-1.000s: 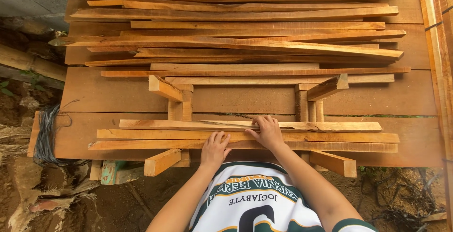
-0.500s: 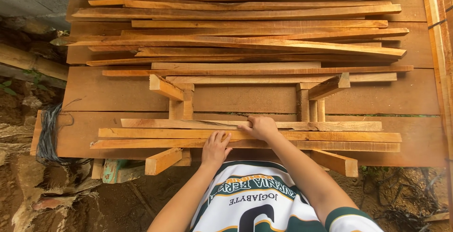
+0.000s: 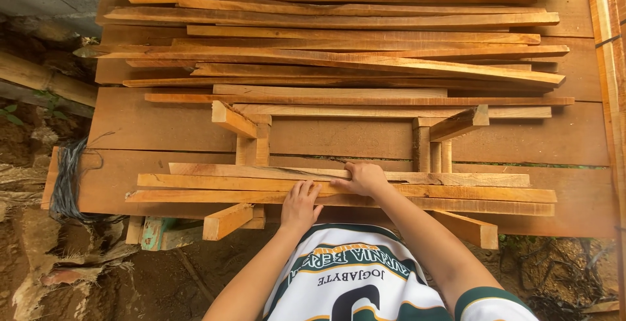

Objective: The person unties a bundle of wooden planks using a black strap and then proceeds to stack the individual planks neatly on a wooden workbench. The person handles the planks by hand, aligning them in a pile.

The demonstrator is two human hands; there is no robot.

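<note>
Three long wooden slats (image 3: 456, 194) lie side by side across a small wooden frame (image 3: 251, 141) on a plank table (image 3: 156, 128). My left hand (image 3: 300, 205) rests flat, fingers apart, on the nearest slat. My right hand (image 3: 362, 177) lies on the middle and far slats, its fingers pressing down on the far slat (image 3: 469, 179). Neither hand is closed around anything.
A big pile of rough slats (image 3: 339, 47) covers the far half of the table. More planks stand at the right edge (image 3: 610, 53). A bundle of dark wire (image 3: 65, 184) hangs off the left end. Below the left side lie soil and rubble (image 3: 45, 275).
My right hand has slid a little to the left along the far slat. My left hand has stayed where it was.
</note>
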